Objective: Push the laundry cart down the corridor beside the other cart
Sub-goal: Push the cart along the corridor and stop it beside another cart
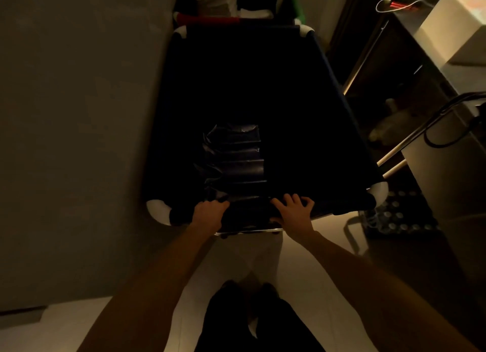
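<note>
laundry cart [302, 88] | folded dark bags [234, 157] inside | both hands on rim

The laundry cart [252, 94] stands straight ahead of the person, a wall [73, 115] close on its left; the left hand [209, 213] and right hand [294, 211] rest side by side on its near rim; folded bags [234, 157] lie inside, just beyond the hands; the other cart [231, 7] stands beyond its far end; shelving [399, 70] runs along the right, with a box [455, 23] on top.
</note>
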Tool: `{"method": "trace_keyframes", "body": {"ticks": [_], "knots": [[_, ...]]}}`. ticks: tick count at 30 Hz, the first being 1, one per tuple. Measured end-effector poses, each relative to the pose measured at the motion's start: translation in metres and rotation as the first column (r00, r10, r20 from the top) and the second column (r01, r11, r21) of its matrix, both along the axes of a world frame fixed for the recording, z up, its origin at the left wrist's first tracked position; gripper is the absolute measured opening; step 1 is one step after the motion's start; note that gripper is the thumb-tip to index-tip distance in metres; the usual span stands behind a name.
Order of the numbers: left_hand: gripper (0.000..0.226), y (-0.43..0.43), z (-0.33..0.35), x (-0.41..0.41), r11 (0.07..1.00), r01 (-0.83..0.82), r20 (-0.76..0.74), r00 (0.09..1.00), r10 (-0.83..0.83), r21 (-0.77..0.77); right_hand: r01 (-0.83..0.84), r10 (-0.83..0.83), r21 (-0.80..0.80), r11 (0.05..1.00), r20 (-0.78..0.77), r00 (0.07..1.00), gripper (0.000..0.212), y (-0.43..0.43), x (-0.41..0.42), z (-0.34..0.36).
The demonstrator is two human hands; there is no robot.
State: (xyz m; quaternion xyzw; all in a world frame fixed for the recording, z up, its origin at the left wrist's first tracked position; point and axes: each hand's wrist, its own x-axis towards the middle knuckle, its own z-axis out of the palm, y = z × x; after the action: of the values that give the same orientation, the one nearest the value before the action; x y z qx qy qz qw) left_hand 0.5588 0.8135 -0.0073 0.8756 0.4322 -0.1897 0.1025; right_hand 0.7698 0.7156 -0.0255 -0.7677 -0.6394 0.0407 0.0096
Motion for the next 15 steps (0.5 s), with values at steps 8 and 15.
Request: {"method": "trace_keyframes", "body": {"ticks": [8, 15], "knots": [[0.047, 0.015, 0.008, -0.049, 1.0, 0.0, -0.041, 0.999, 0.0, -0.002, 0.021, -0.021, 0.058, 0.998, -0.002, 1.0, 0.055, 0.007, -0.056, 0.005], [0.041, 0.009, 0.003, -0.06, 1.0, 0.014, -0.039, 0.999, -0.015, -0.021, 0.028, -0.028, 0.047, 0.999, 0.008, 1.0, 0.056, 0.0, -0.068, -0.002]]}}
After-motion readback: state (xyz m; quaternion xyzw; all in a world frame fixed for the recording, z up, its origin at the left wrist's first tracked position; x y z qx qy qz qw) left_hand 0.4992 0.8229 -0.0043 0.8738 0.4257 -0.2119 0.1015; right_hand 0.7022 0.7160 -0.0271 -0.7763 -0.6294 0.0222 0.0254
